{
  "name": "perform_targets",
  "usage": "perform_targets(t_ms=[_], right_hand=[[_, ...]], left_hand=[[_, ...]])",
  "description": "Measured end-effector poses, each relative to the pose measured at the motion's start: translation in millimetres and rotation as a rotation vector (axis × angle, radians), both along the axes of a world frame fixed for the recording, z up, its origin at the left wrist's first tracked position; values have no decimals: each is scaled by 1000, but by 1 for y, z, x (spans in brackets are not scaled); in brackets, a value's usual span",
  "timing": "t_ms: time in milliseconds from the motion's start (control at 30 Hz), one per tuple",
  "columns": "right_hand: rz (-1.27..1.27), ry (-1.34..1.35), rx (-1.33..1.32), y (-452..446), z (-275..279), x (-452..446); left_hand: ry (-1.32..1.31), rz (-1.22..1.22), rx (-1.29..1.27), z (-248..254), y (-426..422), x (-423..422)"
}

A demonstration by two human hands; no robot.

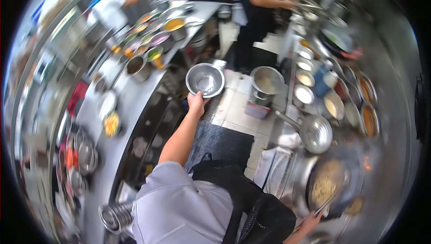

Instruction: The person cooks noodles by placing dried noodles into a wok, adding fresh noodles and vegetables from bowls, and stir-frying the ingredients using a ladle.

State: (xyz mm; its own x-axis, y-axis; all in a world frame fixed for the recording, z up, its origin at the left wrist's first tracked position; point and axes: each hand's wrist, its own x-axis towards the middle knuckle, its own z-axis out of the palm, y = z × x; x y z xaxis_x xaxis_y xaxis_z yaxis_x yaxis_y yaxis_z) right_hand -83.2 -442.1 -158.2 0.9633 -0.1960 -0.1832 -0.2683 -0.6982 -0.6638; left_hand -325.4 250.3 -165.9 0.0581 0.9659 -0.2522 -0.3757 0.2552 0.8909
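Left hand: the left hand point(197, 103) grips the near edge of a shiny bowl point(205, 80), arm stretched out in front.
Bowl: it is up in the air, open side up, with a long table point(139, 92) to its left.
Right hand: the right hand point(310, 223) is closed around the handle of a metal tool point(328, 201).
Wok: the tool reaches into the wok point(311, 189), by pale food point(324, 189).
Strainer: a round metal strainer point(315, 134) sits just past the wok.

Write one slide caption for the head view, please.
Left hand holding a metal bowl, right hand holding a utensil over a wok.
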Motion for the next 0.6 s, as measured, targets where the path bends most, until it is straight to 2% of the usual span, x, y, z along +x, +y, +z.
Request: perform_targets(t_ms=[67,100,167,200,267,300,400,433,467,533,600], right_hand=[[179,-140,-175,1,-9,-7],[222,-146,-183,-14,-22,-1],[333,-165,-421,-37,-54,19],[345,-166,-431,-27,-44,21],[329,-62,-748,36,15,4],[386,-170,-707,47,20,9],[415,-279,-646,57,18,30],[404,-274,-648,66,27,25],[290,-198,-696,76,42,17],[146,-115,-748,71,48,6],[53,179,-852,44,28,2]], left_hand=[[20,265,-41,-7,21,-66],[-13,366,-56,-11,28,-99],[-79,585,-68,-25,47,-154],[-101,680,-120,-34,57,-181],[-159,826,-157,-47,75,-226],[-221,881,-124,-48,82,-243],[-252,1041,-223,-49,104,-282],[-261,995,-190,-60,112,-301],[-271,942,-156,-58,115,-306],[-227,863,-215,-64,121,-315],[-166,781,-202,-73,120,-309]])
